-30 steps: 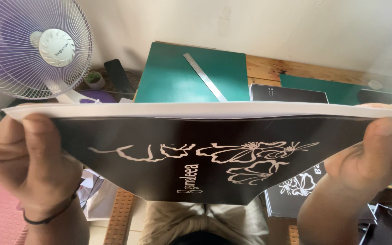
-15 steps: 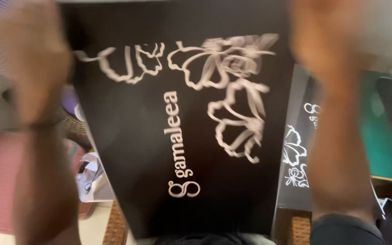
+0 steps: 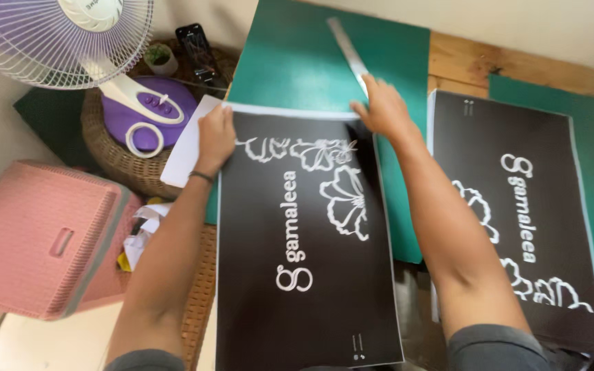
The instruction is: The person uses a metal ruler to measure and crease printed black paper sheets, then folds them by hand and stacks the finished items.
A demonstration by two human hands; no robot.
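Two hands are working the far edge of a black printed sheet [image 3: 304,240] with white flower outlines, which is lying long-ways on the green cutting mat [image 3: 290,62] and hanging off its near edge toward the person; the left hand [image 3: 214,137] is resting on the far left corner, fingers curled down onto the paper where a white sheet [image 3: 183,148] is peeking out underneath; the right hand [image 3: 383,110] is pressing flat with fingers spread on the far right corner, right beside the metal ruler [image 3: 346,45]. To my eye, squaring it up is going best if both palms are staying flat and pushing evenly, so the glossy paper isn't buckling or creasing; I'd be watching that overhang too, since it could drag the sheet off line. A second black sheet [image 3: 517,206] is lying to the right, well apart; the fan [image 3: 70,34] on the far left could be lifting corners.
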